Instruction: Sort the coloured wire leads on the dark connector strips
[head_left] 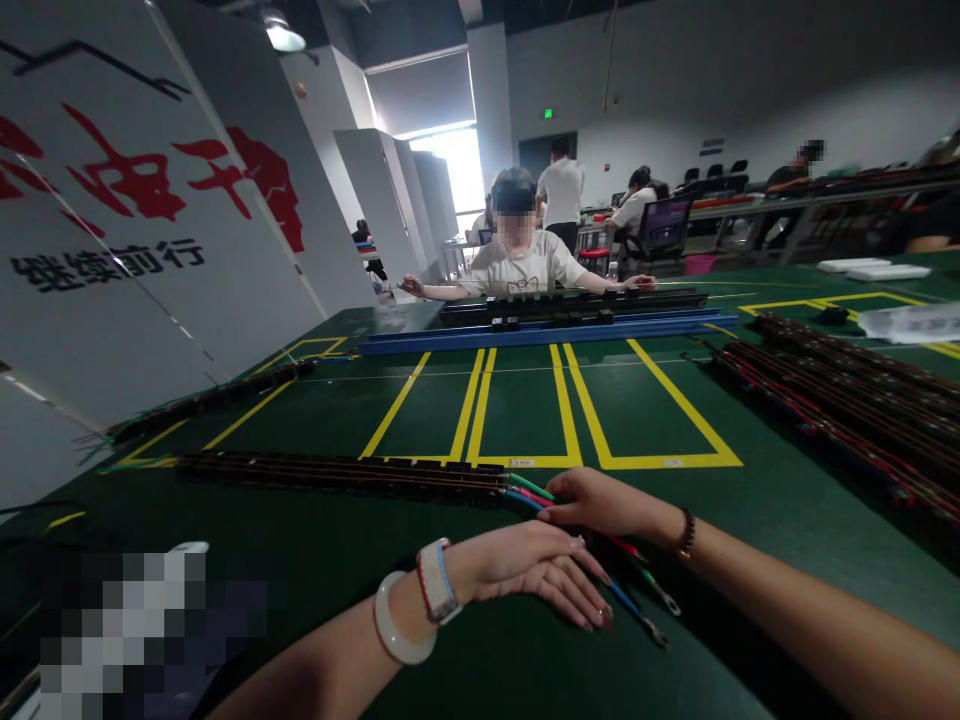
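A long black strip with copper-coloured rods lies across the near part of the green table. Green, red and blue wires come out of its right end and finish in metal ring lugs. My right hand is closed round these wires close to the strip, its fingertips partly hidden. Just in front of it, my left hand has its fingers stretched out and slightly spread, holding nothing that I can see. The wires pass behind my left fingers and reappear to their right.
Yellow tape outlines mark the table. Blue rails lie at the far side, before a person with arms spread. More wired strips lie at the right, another strip at the left.
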